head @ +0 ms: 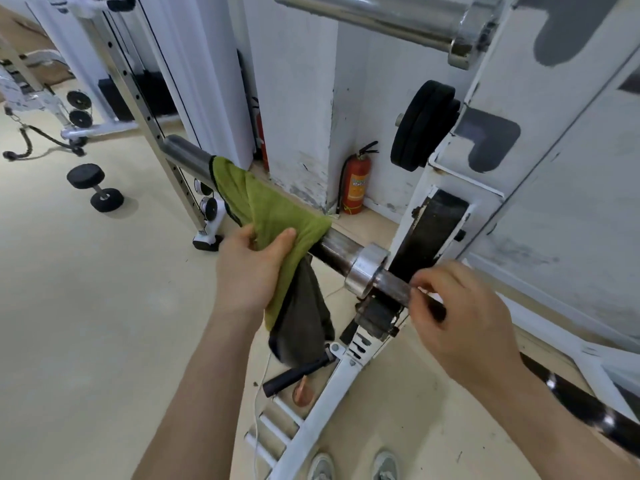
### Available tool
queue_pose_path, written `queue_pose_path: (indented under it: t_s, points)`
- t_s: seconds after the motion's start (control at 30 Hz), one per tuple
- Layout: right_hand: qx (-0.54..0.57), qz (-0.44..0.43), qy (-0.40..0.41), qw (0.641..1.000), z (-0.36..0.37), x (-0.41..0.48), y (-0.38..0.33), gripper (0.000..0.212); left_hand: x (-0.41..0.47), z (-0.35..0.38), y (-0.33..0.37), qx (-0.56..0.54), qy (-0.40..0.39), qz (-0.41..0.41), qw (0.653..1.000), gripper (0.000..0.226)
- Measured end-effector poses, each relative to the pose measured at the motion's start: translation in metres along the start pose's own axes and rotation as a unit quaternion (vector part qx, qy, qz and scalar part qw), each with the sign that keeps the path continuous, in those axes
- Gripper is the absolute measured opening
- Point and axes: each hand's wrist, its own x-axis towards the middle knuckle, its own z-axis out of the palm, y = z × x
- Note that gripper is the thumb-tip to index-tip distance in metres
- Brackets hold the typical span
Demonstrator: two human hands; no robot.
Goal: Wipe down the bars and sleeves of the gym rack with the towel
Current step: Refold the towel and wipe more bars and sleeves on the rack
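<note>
1. The white rack carries the bar in a black-lined bracket. The bar's steel collar sits just outside the bracket, at its 8 o'clock.
2. The green towel is draped over the lower sleeve, at 10 o'clock from the collar. It covers the middle of the sleeve, with bare metal showing at both ends. A darker fold of it hangs down toward 6 o'clock.
3. The left hand grips the towel from below and in front, thumb and fingers curled into the cloth where it wraps the sleeve. The towel spreads away from the hand toward 11 o'clock.
4. The right hand lies at 4 o'clock from the collar, its fingers curled round the bar shaft just inside the bracket. It is well apart from the towel.
5. Counts: one towel, two hands and two sleeves — the lower one, and an upper sleeve at 12 o'clock on the rack.
6. Two black plates sit stacked on a peg of the rack.
7. Two red fire extinguishers stand against the wall — the farther one partly hidden.
8. One dumbbell lies on the floor at 9 o'clock, and two shoes show at 6 o'clock.
</note>
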Motion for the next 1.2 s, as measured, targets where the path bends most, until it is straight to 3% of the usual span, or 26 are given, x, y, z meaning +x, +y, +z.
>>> queue_pose_path:
  t_s: [0.03,0.1,0.17,0.23,0.27,0.37,0.47,0.57,0.63,0.7,0.9,0.97,1.13,1.2]
  points:
    - [-0.036,0.069,-0.028,0.997,-0.003,-0.008,0.007,0.021,-0.006,0.001,0.012,-0.033,-0.022,0.031,0.999,0.005]
    - [-0.107,0.151,-0.162,0.969,0.001,-0.009,0.017,0.034,-0.016,0.017,0.024,-0.031,-0.104,0.104,0.989,0.004]
    - [-0.122,0.15,-0.253,0.948,0.006,-0.005,0.023,0.042,-0.024,0.038,0.022,0.126,-0.18,0.243,0.945,0.017]
    - [-0.118,0.121,-0.246,0.954,0.007,-0.004,0.025,0.043,-0.016,0.058,-0.005,0.312,-0.195,0.372,0.852,0.034]
    - [-0.121,0.109,-0.235,0.958,0.007,-0.005,0.025,0.042,-0.008,0.062,-0.015,0.358,-0.186,0.388,0.829,0.037]
    - [-0.142,0.102,-0.219,0.96,0.006,-0.007,0.026,0.044,0.031,0.062,-0.022,0.457,-0.126,0.361,0.803,0.045]
    - [-0.137,0.103,-0.222,0.96,0.007,-0.007,0.027,0.047,0.07,0.043,-0.009,0.48,-0.059,0.284,0.828,0.046]
    - [-0.13,0.106,-0.223,0.96,0.008,-0.006,0.027,0.046,0.046,0.048,-0.001,0.372,-0.133,0.275,0.876,0.046]
    - [-0.133,0.107,-0.222,0.96,0.007,-0.005,0.026,0.045,0.005,0.063,-0.005,0.349,-0.213,0.334,0.849,0.04]
    - [-0.133,0.107,-0.224,0.96,0.008,-0.006,0.027,0.045,-0.011,0.064,-0.012,0.339,-0.229,0.362,0.838,0.037]
    - [-0.13,0.105,-0.217,0.962,0.008,-0.006,0.029,0.047,-0.011,0.02,-0.003,0.293,-0.141,0.259,0.909,0.052]
    - [-0.138,0.102,-0.217,0.961,0.009,-0.006,0.029,0.046,-0.001,0.042,0.004,0.294,-0.158,0.258,0.907,0.049]
    - [-0.142,0.102,-0.214,0.961,0.008,-0.007,0.028,0.045,0.008,0.087,0.0,0.38,-0.228,0.281,0.851,0.054]
    - [-0.146,0.102,-0.219,0.959,0.008,-0.007,0.028,0.044,-0.001,0.065,-0.005,0.353,-0.211,0.281,0.867,0.055]
